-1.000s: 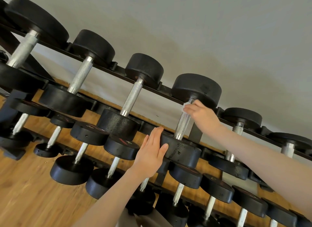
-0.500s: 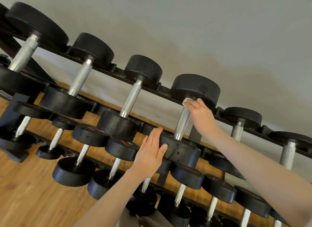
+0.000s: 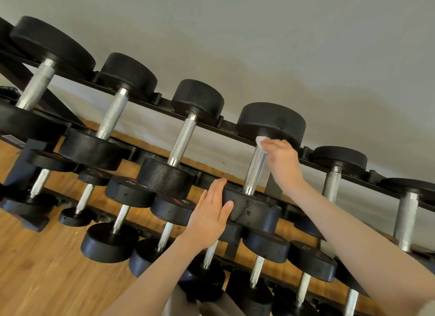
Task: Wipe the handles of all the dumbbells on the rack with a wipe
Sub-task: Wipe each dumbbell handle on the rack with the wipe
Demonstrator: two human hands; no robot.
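A black rack carries rows of black dumbbells with knurled steel handles. My right hand holds a small white wipe against the top of one top-row handle, just under the dumbbell's far head. My left hand lies flat, fingers straight, against the side of that dumbbell's near head. Other top-row handles stand to the left and right.
Two lower rows hold smaller dumbbells below my arms. A grey wall rises behind the rack. Wooden floor spreads at the lower left.
My right hand has slid the wipe a little up the handle toward the far head. My left hand stays pressed on the near head. The view has shifted slightly.
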